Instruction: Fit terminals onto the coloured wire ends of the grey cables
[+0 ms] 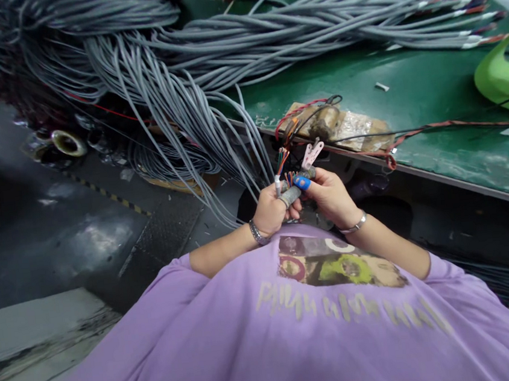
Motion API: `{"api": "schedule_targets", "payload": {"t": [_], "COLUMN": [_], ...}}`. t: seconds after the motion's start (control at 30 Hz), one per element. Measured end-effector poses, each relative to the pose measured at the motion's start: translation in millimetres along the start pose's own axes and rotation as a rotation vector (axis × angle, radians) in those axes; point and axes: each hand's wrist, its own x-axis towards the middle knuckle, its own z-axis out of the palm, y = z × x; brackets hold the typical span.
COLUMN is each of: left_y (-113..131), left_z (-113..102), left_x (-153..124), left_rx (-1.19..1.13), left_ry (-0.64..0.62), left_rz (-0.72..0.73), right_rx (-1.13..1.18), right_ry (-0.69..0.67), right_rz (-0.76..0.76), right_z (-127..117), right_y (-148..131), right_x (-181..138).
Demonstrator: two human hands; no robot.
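My left hand (271, 208) is closed around a grey multi-core cable (278, 188), whose coloured wires (283, 161) fan upward from a white collar. A thick grey wrapped piece (290, 196), like a taped handle, also lies against its fingers. My right hand (333, 197), with a blue covering (301, 182) on the thumb, pinches a second grey wrapped piece (308, 174). Short wire ends (289, 178) show between the hands. Just above the right fingers is a pale pink clip (312, 154); whether it touches them I cannot tell. The lower fingers are partly hidden.
Long bundles of grey cable (293, 35) cover the back of the green bench (444, 92), and more hang over its edge at left. A taped cardboard piece (357, 130) with red and black leads lies at the front edge. At right stands a green plastic basket (499, 71).
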Motion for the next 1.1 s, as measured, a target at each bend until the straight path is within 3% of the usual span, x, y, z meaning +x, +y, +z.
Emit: {"api": "schedule_targets", "payload": {"t": [0.2, 0.4, 0.6, 0.83, 1.1], "left_y": [-1, -6, -6, 1, 0], "left_z": [0, 1, 0, 0, 1], "left_x": [0, 0, 1, 1, 1], "left_rx": [-0.001, -0.037, -0.085, -0.130, -0.155], "left_ry": [-0.007, 0.007, 0.072, 0.134, 0.117], "left_rz": [-0.012, -0.002, 0.026, -0.006, 0.008], "right_rx": [-0.009, 0.108, 0.182, 0.063, 0.073], "right_ry": [-0.046, 0.017, -0.091, 0.041, 0.090], "right_rz": [0.017, 0.033, 0.042, 0.017, -0.002], "right_z": [2, 15, 16, 0, 3], "right_y": [-2, 5, 6, 11, 9], "right_x": [-2, -8, -10, -6, -6]}}
